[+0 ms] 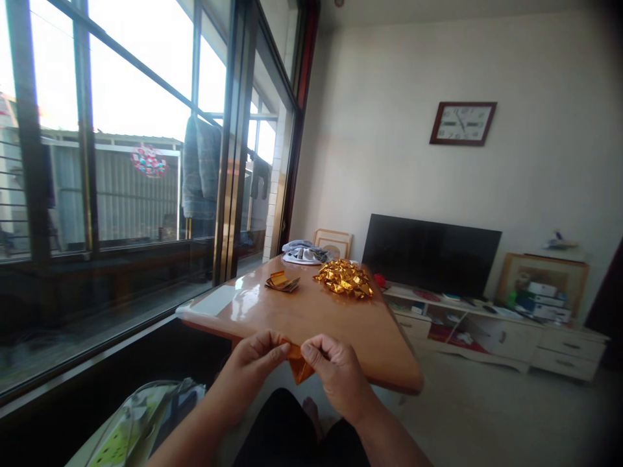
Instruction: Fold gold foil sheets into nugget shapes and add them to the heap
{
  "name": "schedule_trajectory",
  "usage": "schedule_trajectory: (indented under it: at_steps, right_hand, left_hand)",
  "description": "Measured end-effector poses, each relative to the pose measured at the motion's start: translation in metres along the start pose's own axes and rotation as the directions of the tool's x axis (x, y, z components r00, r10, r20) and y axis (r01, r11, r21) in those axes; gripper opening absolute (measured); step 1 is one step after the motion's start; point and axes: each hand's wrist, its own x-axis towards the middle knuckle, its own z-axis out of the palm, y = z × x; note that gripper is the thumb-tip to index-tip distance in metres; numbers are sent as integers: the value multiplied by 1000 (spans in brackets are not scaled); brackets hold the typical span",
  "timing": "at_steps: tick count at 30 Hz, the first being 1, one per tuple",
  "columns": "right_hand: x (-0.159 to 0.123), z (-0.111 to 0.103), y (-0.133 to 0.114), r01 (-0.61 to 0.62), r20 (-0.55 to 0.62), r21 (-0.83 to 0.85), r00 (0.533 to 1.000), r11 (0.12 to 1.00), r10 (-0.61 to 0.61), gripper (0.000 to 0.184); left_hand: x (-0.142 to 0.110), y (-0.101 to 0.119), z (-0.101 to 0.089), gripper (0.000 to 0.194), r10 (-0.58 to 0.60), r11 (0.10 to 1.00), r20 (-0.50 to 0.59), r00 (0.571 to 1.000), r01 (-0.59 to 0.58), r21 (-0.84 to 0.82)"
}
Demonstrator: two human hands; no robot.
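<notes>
Between my two hands is a partly folded sheet of gold foil paper (300,370), its lower end coming to a point. My left hand (260,360) pinches its left side between thumb and fingers, and my right hand (335,370) grips the right side the same way. Both hands are just off the near edge of the brown table (253,324), above my lap. Farther back on the tabletop lies a small stack of gold paper sheets (281,281). Right of it rises a heap of folded gold foil pieces (344,279).
Folded clothes (305,251) lie at the table's far end. Large windows (141,162) line the left side. Beyond the table, a television (431,253) stands on a white cabinet (501,337). A bag with a green pattern (121,428) sits low at my left.
</notes>
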Motion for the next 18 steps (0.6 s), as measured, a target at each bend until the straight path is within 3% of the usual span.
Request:
schedule_trajectory:
  at_steps: [7,12,18]
  right_hand:
    - [3,7,-3,-6,25,44,1000,999,5,37]
    - [4,11,0,-8,1,49,1000,999,8,39]
    - [3,17,-3,-14,16,69,1000,998,13,39]
  left_hand:
    - [3,-11,-18,33,67,993,-37,997,-63,104]
    - [0,-13,-21,35,108,985,-122,987,-90,146]
    - [-4,-8,-15,32,39,998,-39,998,-36,59]
